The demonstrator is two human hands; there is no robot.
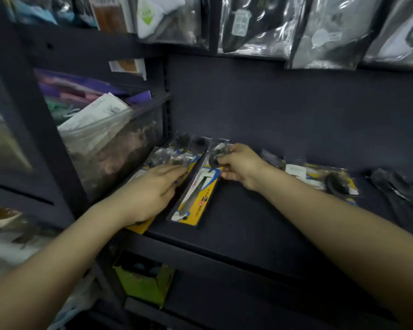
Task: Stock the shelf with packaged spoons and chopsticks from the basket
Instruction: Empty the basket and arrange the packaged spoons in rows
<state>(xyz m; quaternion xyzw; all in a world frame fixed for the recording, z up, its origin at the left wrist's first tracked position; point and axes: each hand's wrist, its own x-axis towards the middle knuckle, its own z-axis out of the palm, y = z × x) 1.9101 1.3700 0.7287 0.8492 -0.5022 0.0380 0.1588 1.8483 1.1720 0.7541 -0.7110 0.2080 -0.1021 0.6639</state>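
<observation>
On the dark shelf (248,222) lie several yellow-carded clear packs of spoons. My left hand (150,189) rests flat on the leftmost stack of packs (167,153), fingers pressed on it. My right hand (239,166) pinches the far end of a long yellow spoon pack (196,198) that lies lengthwise beside that stack. Another yellow pack (329,182) lies to the right, and dark packaged utensils (391,184) lie at the far right. No basket is in view.
A clear bin (110,144) full of papers and bags stands on the neighbouring shelf to the left. Plastic-bagged goods (320,32) hang along the top. A green carton (143,284) sits on the shelf below. Bare shelf shows between the two yellow packs.
</observation>
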